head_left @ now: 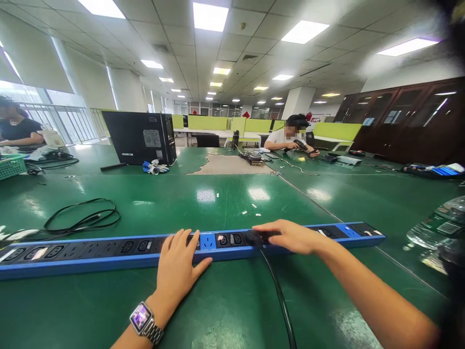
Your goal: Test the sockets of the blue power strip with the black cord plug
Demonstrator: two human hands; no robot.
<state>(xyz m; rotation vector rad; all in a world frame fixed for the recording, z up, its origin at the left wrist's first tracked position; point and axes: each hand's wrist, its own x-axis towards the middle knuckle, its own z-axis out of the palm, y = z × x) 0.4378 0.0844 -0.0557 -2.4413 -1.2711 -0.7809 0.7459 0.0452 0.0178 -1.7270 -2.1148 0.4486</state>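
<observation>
A long blue and black power strip point(221, 253) lies across the green table, with rows of sockets facing up. My left hand point(177, 269), a watch point(141, 317) on its wrist, rests on the strip with fingers extended over the sockets and thumb apart. Right of it, my right hand point(290, 236) reaches in from the side, its fingers and thumb around a black plug point(252, 236) at a socket. How deep the plug sits is hidden by the hand. The plug's black cable point(278, 286) runs down toward the near table edge.
A coiled black cable point(82, 218) lies behind the strip's left part. A computer case point(140, 138) and gloves point(155, 167) stand further back. Clear plastic bottles point(441, 228) are at the right. Another person point(286, 140) sits across, holding a dark tool; one more person sits far left.
</observation>
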